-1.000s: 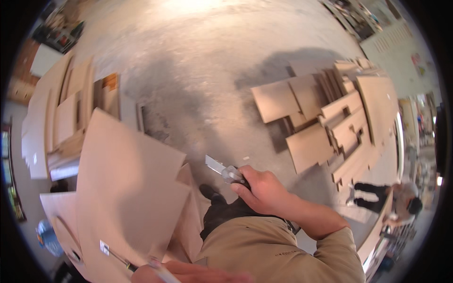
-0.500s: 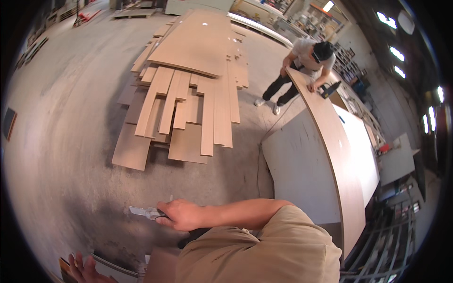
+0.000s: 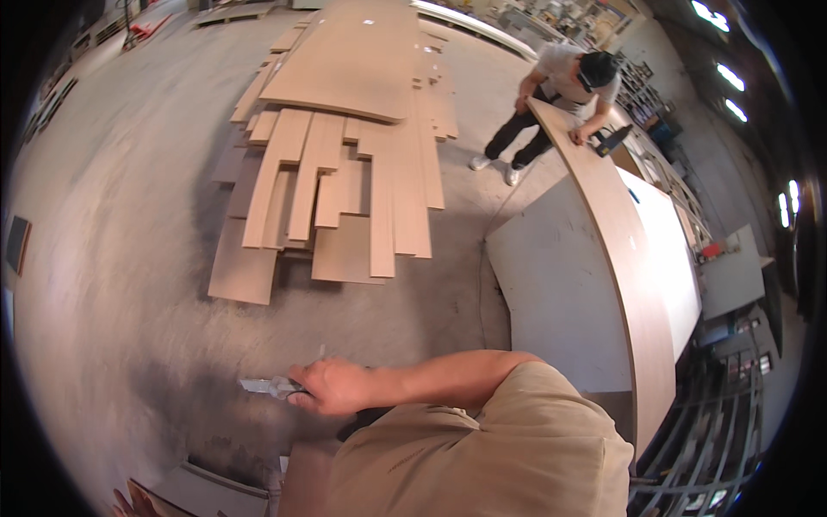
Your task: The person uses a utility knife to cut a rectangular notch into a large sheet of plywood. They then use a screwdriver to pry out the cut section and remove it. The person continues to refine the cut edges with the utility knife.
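Note:
My right hand (image 3: 334, 386) is closed round a silver flat-bladed hand tool (image 3: 265, 386), its blade pointing left above the floor. A thin pale bit sticks up by the knuckles. At the lower left edge, my left hand (image 3: 131, 501) shows only in part. Its fingers look stretched out and apart, right against the edge of a panel (image 3: 226, 484); the palm is out of sight. A brown board (image 3: 308, 482) lies close to my body, partly covered by my sleeve.
A stack of wood-coloured boards (image 3: 340, 65) fills the middle ahead. On the right, a long narrow board (image 3: 616, 250) lies along a white-sided bench (image 3: 560, 293). At its far end a person (image 3: 573, 86) leans over the board, beside a black power tool (image 3: 613, 140). A cable runs down to the floor.
My left hand has dropped lower, toward the panel's edge and mostly out of view. The panel shows more. My right hand keeps the tool; the whole view has shifted slightly.

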{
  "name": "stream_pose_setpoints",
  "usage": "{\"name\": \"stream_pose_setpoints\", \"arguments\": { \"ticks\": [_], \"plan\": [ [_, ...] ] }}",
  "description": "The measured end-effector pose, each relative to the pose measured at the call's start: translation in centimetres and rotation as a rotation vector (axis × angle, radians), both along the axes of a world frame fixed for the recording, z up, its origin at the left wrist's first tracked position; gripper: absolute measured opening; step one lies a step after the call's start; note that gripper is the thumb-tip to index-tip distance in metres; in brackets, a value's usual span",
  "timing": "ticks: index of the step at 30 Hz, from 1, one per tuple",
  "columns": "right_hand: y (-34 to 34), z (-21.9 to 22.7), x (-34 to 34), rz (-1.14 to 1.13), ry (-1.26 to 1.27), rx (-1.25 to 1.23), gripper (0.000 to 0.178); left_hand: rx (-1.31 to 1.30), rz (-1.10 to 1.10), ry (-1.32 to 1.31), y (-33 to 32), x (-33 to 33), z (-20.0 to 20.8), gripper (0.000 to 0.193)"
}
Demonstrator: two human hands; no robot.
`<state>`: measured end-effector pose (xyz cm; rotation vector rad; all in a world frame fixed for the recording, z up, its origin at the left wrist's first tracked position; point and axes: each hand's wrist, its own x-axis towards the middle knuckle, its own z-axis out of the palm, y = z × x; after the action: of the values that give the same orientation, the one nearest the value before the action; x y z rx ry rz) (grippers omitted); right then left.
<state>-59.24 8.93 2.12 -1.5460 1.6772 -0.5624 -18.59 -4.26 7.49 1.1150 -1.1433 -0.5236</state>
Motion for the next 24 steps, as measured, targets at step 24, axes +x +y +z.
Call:
{"name": "stream_pose_setpoints", "arguments": {
  "ticks": [24],
  "plan": [
    [-3.8, 0.8, 13.1, 0.604, -0.084, 0.061, 0.03, 0.118, -0.383, -0.461, 22.3, -7.0, 12.1, 0.093]
  ]
}}
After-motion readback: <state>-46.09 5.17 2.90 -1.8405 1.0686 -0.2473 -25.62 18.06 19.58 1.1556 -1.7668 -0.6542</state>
